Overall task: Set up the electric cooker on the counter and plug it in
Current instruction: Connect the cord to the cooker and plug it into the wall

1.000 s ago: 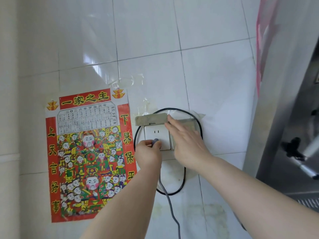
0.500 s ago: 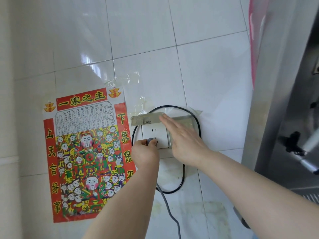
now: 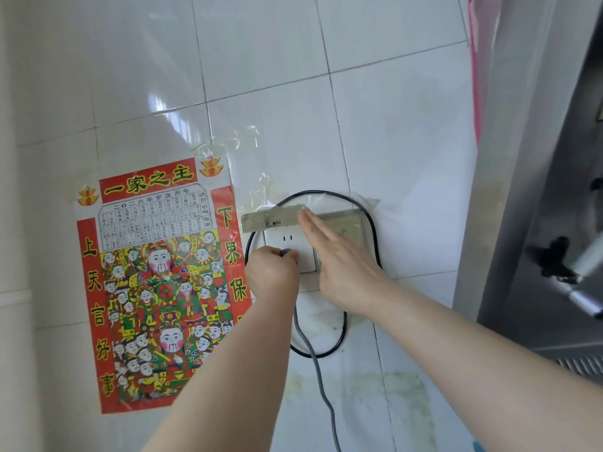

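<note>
A white wall socket (image 3: 288,244) sits on the tiled wall under a raised, dirty splash cover (image 3: 270,218). My left hand (image 3: 272,275) is closed around a grey plug (image 3: 287,252) and presses it against the lower part of the socket. The plug's grey cable (image 3: 318,373) hangs down from my fist. My right hand (image 3: 339,259) lies flat, fingers together, against the cover and the socket's right side, holding the flap up. The cooker is out of view.
A black cable (image 3: 375,243) loops around the socket under clear plastic film. A red printed calendar poster (image 3: 156,282) hangs to the left. A stainless steel range hood (image 3: 535,190) with a black fitting stands close on the right.
The view has shifted slightly. My left hand has pushed the plug a little closer onto the socket; my right hand stays flat on the cover.
</note>
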{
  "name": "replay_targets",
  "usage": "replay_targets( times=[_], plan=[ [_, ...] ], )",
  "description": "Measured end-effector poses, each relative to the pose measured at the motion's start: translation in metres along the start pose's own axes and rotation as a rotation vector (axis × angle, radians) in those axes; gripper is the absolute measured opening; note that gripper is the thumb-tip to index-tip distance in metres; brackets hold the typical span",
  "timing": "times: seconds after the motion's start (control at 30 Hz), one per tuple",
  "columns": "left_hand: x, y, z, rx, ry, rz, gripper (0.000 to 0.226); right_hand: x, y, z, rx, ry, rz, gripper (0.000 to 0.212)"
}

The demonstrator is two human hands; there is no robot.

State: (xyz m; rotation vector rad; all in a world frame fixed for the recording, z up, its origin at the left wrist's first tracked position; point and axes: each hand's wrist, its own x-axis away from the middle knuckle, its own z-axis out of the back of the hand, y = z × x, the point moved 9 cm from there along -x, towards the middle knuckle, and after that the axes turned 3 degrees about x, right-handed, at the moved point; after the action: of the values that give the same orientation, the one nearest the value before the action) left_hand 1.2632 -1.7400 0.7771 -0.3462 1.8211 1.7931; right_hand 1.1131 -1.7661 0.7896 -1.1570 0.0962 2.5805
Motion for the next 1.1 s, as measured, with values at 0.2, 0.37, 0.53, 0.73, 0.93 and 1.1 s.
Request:
replay_targets(
  times=[0.2,0.37,0.53,0.73,0.93,1.1],
  plan=[
    [-0.001,-0.026,0.003,0.174,-0.037,0.064,0.016,0.003,0.001,0.000,0.031,-0.039,0.022,0.090],
    [-0.006,-0.035,0.010,0.155,-0.030,0.104,0.035,0.003,0.002,0.001,0.041,-0.020,-0.002,0.092],
    [-0.007,-0.030,0.009,0.074,-0.043,0.048,0.039,-0.001,0.002,-0.003,0.033,0.054,-0.029,0.092],
    [-0.009,-0.024,0.006,0.037,-0.057,0.018,0.039,0.003,0.004,-0.008,0.034,0.058,-0.061,0.094],
    [0.008,-0.046,-0.002,0.178,-0.122,0.119,0.036,0.017,0.002,-0.014,0.099,-0.029,-0.124,0.095],
    [0.034,-0.088,0.027,0.209,-0.090,0.256,0.025,0.033,-0.004,-0.022,0.106,-0.106,-0.203,0.092]
  ],
)
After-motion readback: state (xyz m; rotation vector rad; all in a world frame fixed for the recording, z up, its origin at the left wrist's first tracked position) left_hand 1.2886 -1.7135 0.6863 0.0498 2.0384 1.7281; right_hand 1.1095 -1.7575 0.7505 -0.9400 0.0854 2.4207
